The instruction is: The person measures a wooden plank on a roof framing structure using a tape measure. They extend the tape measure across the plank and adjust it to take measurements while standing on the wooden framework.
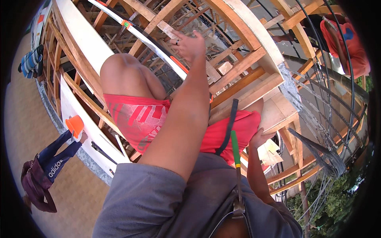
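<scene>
My left hand (pixel 189 45), a ring on one finger, reaches forward over the timber frame. Its fingers are apart and overlap a narrow wooden plank (pixel 165 28); whether they press on it I cannot tell. Beneath that forearm runs a long white spirit level (pixel 149 39) with orange parts and a green vial. My right hand (pixel 260 137) is low at my right side, its fingers closed on the edge of a wooden board (pixel 279 113). A green-handled tool (pixel 235 148) with a metal shaft hangs at my chest. A black strap (pixel 228 131) lies across my red shorts.
Wooden beams (pixel 238 73) form an open framework around my legs. Bundled grey wires (pixel 319 135) and dark cables run along the right. White curved panels (pixel 81 33) line the left. People stand below left, one by an orange bucket (pixel 74 126); another person in red (pixel 349 47) is far right.
</scene>
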Available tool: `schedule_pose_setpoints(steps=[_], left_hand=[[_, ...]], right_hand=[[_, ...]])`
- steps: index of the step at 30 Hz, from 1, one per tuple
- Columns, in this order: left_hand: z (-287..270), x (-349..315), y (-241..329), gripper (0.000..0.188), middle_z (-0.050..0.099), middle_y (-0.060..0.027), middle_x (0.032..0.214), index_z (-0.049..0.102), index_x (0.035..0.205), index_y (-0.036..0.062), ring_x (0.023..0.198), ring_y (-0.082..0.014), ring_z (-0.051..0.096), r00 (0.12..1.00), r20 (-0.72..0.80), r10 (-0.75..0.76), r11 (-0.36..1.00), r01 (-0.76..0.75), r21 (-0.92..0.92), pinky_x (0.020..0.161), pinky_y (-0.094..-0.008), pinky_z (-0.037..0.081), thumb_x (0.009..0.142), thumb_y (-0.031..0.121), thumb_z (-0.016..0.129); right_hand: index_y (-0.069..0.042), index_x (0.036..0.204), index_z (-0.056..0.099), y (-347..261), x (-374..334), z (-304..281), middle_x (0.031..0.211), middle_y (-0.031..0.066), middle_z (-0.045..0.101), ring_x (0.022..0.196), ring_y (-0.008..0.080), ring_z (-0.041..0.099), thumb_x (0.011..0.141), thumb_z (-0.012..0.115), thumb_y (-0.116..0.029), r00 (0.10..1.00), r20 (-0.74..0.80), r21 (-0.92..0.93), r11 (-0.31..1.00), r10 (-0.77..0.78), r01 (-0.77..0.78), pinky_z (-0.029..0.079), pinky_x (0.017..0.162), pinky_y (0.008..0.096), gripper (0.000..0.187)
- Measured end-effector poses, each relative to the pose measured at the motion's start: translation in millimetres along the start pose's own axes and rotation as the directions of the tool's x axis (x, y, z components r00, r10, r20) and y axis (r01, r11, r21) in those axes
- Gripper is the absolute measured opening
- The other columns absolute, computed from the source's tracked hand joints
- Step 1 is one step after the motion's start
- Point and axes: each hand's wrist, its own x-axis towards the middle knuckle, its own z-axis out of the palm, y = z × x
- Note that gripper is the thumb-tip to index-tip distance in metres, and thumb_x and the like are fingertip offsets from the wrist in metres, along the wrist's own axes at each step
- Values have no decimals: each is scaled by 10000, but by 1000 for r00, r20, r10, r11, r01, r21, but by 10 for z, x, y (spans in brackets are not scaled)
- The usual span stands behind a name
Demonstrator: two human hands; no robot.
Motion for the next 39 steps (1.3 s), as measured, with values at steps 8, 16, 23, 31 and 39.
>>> schedule_pose_setpoints(steps=[8, 16, 23, 31, 39], left_hand=[[67, 58, 41, 920, 367, -360, 1402, 211, 1529, 0, 1188, -438, 488, 999, -54, 3, 1000, -2, 23, 916, -468, 537, 862, 477, 627], [-1, 50, 65, 918, 393, -319, 1372, 213, 1524, 4, 1199, -434, 481, 1000, 1, -13, 1000, 13, -15, 917, -464, 545, 861, 476, 636], [-18, 43, 95, 919, 394, -285, 1374, 221, 1520, 1, 1203, -428, 481, 1000, 17, -23, 999, 23, -31, 903, -480, 551, 857, 485, 634], [24, 61, 10, 907, 384, -308, 1370, 222, 1526, -1, 1210, -432, 467, 1000, -4, -8, 1000, 8, -25, 911, -476, 542, 868, 478, 622], [13, 51, 73, 877, 377, -334, 1360, 243, 1519, 2, 1193, -429, 466, 998, -54, -14, 1000, 13, -22, 948, -475, 512, 871, 439, 641]], right_hand=[[-32, 1573, 53, 3, 42, 91, 1500, 354, 320, 1274, 508, 484, 895, 574, -260, 1000, 17, 46, 999, 20, -21, 422, 1041, 513, 885], [13, 1560, 77, -57, 26, 96, 1518, 341, 302, 1326, 483, 439, 892, 587, -253, 1000, 7, 65, 998, 10, -10, 379, 1091, 503, 882], [28, 1553, 93, 41, 59, 115, 1517, 352, 292, 1331, 498, 422, 907, 575, -268, 1000, -21, -48, 999, -21, 20, 366, 1100, 508, 859], [-10, 1553, 98, -200, 21, 44, 1445, 347, 393, 1239, 508, 508, 913, 591, -237, 1000, 3, -13, 1000, 26, -26, 425, 1047, 515, 840], [20, 1543, 153, -189, -8, 28, 1440, 345, 410, 1247, 488, 504, 923, 585, -260, 1000, -8, -112, 994, -9, 8, 415, 1052, 505, 806]])
